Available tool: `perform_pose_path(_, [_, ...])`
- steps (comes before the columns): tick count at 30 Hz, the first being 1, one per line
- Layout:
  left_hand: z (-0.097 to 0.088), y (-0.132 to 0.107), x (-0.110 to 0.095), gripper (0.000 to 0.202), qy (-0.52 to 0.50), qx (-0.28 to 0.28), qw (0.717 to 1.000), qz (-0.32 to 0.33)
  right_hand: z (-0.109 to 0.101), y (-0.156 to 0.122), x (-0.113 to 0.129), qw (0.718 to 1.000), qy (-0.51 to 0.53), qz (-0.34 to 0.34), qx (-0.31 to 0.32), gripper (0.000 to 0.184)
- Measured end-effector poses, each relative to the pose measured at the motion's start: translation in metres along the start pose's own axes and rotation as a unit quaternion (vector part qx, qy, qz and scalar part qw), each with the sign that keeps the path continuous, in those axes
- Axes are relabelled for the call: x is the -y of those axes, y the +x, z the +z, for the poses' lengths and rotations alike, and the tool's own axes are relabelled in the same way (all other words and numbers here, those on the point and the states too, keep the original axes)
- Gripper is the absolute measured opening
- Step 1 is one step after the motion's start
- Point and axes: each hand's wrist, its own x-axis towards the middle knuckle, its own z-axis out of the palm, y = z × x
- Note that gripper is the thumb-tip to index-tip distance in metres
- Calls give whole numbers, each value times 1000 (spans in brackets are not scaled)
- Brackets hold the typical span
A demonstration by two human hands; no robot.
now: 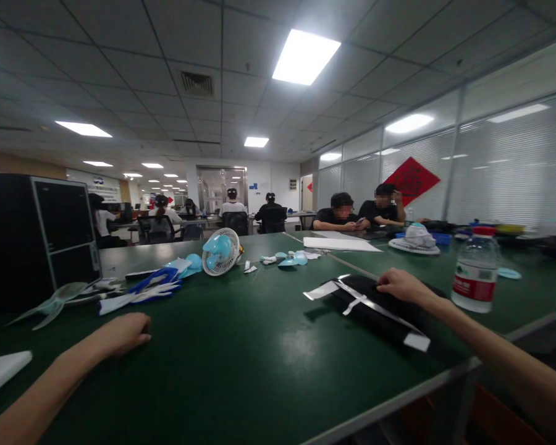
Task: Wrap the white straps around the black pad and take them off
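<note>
My right hand pinches the upper edge of a soft-looking, flat black item crossed by silver-white strips with loose pale ends. The item is tilted just over the table on the right, and I cannot tell its exact kind. On the left, my left hand is closed with curled fingers, low over the green table, and nothing shows in it. Just beyond it are blue and white work gloves. A small white fan head with light blue blades stands farther back, near the middle.
A water bottle with a red cap stands right of my right hand. A black cabinet-like box is at the left. White sheets, loose blue fan blades and a white fan grille lie farther back. Two people sit across the table.
</note>
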Motion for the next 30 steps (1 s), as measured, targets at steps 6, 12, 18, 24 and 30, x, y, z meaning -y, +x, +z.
perform_pose_path(6, [6,4,8,38,-1,-11,1000,13,12,-4,-14,999,14,40,9,18])
perform_pose_path(12, [5,2,7,38,-8,-5,1000,14,16,-8,-9,999,24,44,3,20])
perform_pose_path(18, [-6,-9,-9,39,-3,10,1000,-10,-4,-36,0,995,3,92,-37,32])
perform_pose_path(24, [-2,-6,-7,39,14,-3,1000,1,-8,-79,-6,986,57,154,31,34])
perform_pose_path(30, [2,-4,-4,40,10,-9,1000,-1,9,-108,-3,976,175,124,46,35])
